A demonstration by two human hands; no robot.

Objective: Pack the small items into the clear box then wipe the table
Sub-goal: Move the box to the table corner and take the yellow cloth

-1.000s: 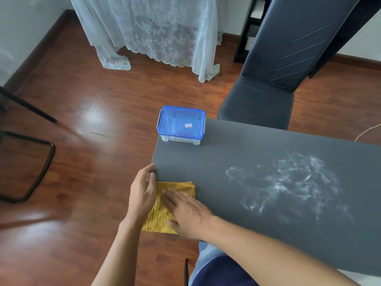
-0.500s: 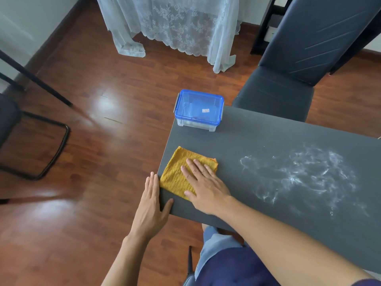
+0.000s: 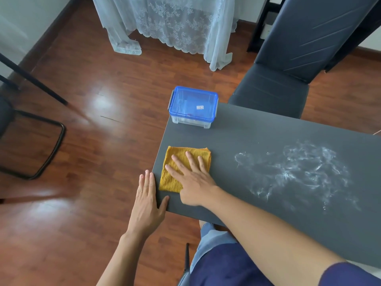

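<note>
Lying flat, the soft, light cloth (image 3: 181,162) is pressed onto the desk (image 3: 257,145) by the flat right hand (image 3: 191,178); the left hand (image 3: 147,203), released, holds nothing.

The small white label (image 3: 200,107) on the box lid (image 3: 193,104) is unreadable.

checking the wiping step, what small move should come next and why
Probably slide the yellow cloth rightward under the flat right hand toward the white powder smear, since the blue-lidded clear box is closed and the smear is unwiped.
</note>
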